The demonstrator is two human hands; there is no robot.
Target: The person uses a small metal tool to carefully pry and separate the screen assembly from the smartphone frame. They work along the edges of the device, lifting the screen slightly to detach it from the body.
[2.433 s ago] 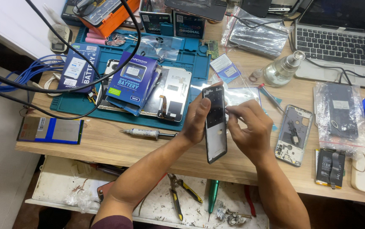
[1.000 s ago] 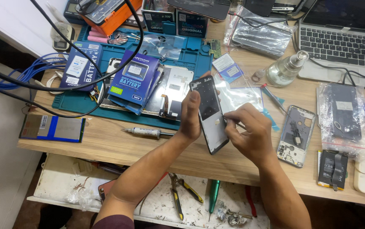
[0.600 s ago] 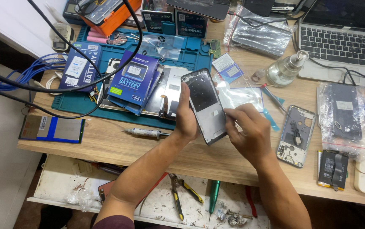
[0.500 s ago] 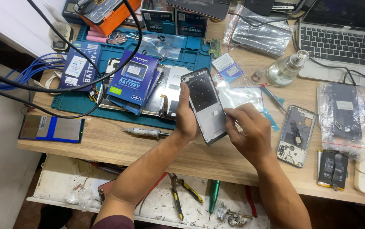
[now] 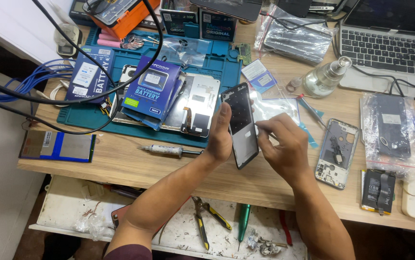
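My left hand (image 5: 221, 136) grips a black phone screen panel (image 5: 241, 123) by its left edge and holds it up over the wooden bench, its dark inner side toward me. My right hand (image 5: 284, 147) pinches at the panel's right edge near its middle, thumb and forefinger closed on the rim. A clear plastic bag (image 5: 278, 107) lies on the bench just behind the panel.
A teal work mat (image 5: 219, 67) carries blue battery boxes (image 5: 152, 91) and a white display part (image 5: 200, 103). A syringe tube (image 5: 166, 150) lies left of my hands. A phone frame (image 5: 337, 151), a bagged black part (image 5: 390, 127), a glass bottle (image 5: 325, 77) and a laptop (image 5: 390, 41) sit to the right.
The panel has turned from edge-on and tilted to a more upright, face-on pose, and was lifted slightly. My right hand shifted from its lower edge to pinch the right edge.
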